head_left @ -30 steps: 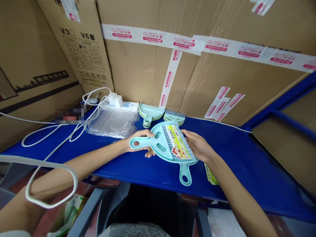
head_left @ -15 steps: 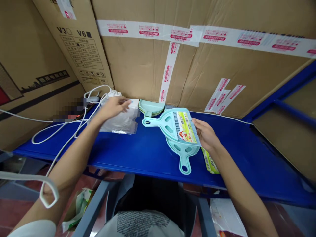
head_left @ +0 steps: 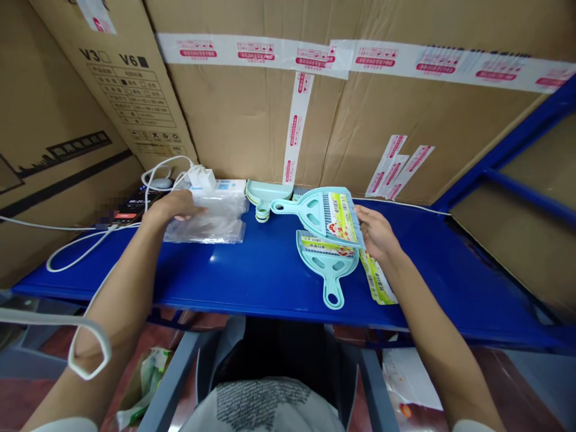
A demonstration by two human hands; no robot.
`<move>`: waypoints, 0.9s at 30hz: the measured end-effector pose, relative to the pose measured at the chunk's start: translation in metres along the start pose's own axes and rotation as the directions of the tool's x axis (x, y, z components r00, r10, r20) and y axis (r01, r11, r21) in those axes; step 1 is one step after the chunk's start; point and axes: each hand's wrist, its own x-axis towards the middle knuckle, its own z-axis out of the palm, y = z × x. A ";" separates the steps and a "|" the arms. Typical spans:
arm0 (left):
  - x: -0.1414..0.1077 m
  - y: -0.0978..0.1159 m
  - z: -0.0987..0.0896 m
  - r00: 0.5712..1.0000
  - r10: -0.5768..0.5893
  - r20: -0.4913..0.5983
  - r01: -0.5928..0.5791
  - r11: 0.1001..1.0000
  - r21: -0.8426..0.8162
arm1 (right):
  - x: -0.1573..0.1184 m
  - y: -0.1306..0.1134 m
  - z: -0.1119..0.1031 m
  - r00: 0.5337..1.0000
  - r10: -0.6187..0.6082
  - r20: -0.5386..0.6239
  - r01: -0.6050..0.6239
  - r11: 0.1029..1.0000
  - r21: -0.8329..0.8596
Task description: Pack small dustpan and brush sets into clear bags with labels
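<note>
Our right hand (head_left: 375, 233) grasps the wide right edge of a pale turquoise plastic dustpan (head_left: 309, 211), fingers closed about its side. A matching bristled brush lies against the dustpan, with a yellow-green printed card (head_left: 341, 217) over the bristles, and the looped handle points left. We have this set above the blue flat-topped table (head_left: 261, 273), just behind a second turquoise dustpan set (head_left: 330, 264) whose handle points toward us. Our left hand (head_left: 176, 205) is over the clear flat plastic bags (head_left: 211, 223) on the left, fingers reaching to the right; we cannot tell whether they touch or pinch the film. Beside the bags, by the brown cardboard wall (head_left: 247, 120), sits a stack of pale green plastic dustpans (head_left: 269, 192). Behind the bags lies a white power strip (head_left: 231, 186) with a white plug in it. More yellow-green printed cards (head_left: 378, 283) lie near our right wrist.
</note>
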 end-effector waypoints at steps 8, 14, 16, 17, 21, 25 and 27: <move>0.012 0.006 0.015 0.996 -0.085 0.037 0.072 0.958 0.278 | 0.003 0.004 -0.005 1.000 -0.007 -0.003 0.007 1.000 -0.011; 0.016 0.006 0.018 0.998 -0.048 0.034 0.041 0.982 0.185 | 0.002 0.005 -0.005 1.000 -0.004 -0.007 0.004 1.000 0.025; 0.012 0.007 0.017 0.997 -0.029 0.074 0.021 0.993 0.114 | 0.002 0.005 -0.005 1.000 -0.004 -0.017 0.005 0.999 0.042; 0.010 0.008 0.016 0.996 -0.021 0.090 0.015 0.997 0.071 | 0.002 0.005 -0.005 1.000 -0.003 -0.024 0.004 0.999 0.047; 0.001 0.009 0.007 0.994 0.016 0.104 -0.002 0.991 -0.135 | 0.003 0.007 -0.005 0.998 0.021 -0.054 -0.019 0.999 0.038; -0.008 0.012 -0.002 0.999 0.046 0.030 -0.034 0.947 -0.319 | 0.005 0.010 -0.007 0.998 0.042 -0.056 -0.041 0.999 0.027; -0.013 0.017 -0.004 0.998 0.046 -0.048 -0.060 0.927 -0.371 | 0.005 0.011 -0.007 0.998 0.045 -0.052 -0.043 0.999 0.024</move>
